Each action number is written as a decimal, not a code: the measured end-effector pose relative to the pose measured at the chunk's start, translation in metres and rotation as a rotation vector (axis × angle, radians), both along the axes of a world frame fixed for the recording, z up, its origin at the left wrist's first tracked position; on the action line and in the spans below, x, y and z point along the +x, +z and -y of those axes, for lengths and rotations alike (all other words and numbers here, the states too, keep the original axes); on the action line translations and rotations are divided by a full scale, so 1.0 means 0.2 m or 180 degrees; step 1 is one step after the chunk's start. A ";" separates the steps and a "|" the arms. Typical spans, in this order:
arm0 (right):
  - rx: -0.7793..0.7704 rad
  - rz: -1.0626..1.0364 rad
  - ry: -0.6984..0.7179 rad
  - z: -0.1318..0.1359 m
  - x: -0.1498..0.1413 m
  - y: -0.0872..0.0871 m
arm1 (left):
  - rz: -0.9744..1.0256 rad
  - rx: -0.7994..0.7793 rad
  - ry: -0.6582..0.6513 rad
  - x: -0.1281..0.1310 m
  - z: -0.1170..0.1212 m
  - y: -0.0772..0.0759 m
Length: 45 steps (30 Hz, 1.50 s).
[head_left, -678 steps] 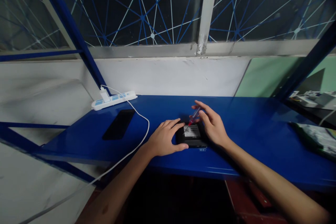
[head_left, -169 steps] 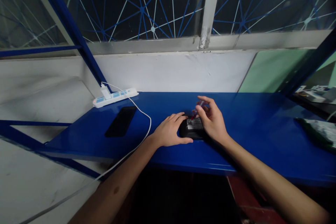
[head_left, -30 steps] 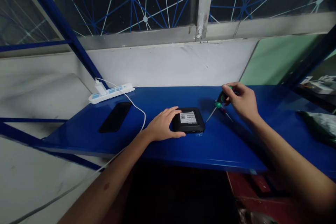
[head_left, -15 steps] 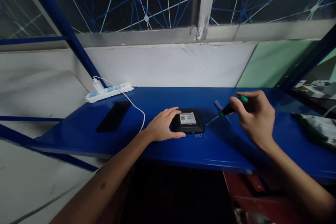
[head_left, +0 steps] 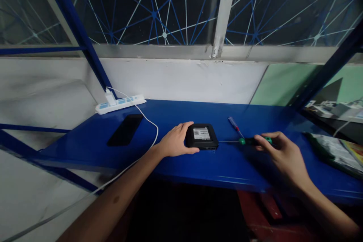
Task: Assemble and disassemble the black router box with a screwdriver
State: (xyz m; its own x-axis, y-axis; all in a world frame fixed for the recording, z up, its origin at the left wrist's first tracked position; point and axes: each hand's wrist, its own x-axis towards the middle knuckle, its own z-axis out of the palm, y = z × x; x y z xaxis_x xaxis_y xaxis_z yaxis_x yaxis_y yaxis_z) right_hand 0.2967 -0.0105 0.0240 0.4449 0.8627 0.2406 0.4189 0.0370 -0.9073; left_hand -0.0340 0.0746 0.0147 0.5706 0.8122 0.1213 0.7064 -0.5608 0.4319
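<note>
A flat black box-shaped device point(head_left: 211, 144) with rounded corners and a white printed label lies on the blue table. My left hand point(head_left: 177, 140) grips its left side, thumb at the near edge and fingers at the far edge. In my right hand point(head_left: 283, 153) is a screwdriver point(head_left: 249, 141) with a black and green handle, held almost level. Its shaft points left, and the tip is at the device's right side; whether it touches cannot be made out. Just beyond it lies a second screwdriver point(head_left: 233, 123) with a clear and red handle.
A black phone point(head_left: 125, 130) rests on the table point(head_left: 176, 168) at the left. Behind it stands a white power strip point(head_left: 120, 104) with a plugged-in charger, whose white cable point(head_left: 154, 124) runs toward me past my left arm. A green and white packet point(head_left: 337, 151) lies at the right.
Earlier my right hand worked the clear-handled screwdriver over the label; that one now lies on the table. The green-handled screwdriver has tipped from slanted to nearly level, my right hand moving lower and rightward.
</note>
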 end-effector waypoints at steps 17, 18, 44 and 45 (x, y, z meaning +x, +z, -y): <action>0.0248 0.1970 0.0787 0.05 0.02 0.01 | 0.0032 -0.0023 -0.0014 0.00 -0.01 -0.01; 0.0287 0.2042 0.0841 0.05 0.02 0.01 | 0.0031 -0.0023 -0.0008 0.00 -0.01 -0.01; 0.0310 0.2855 0.1734 -0.06 0.01 0.25 | 0.0029 -0.0113 -0.0117 0.01 -0.01 0.00; 0.0333 0.2857 0.1717 -0.06 0.00 0.25 | 0.0051 -0.0096 -0.0116 0.01 -0.01 0.00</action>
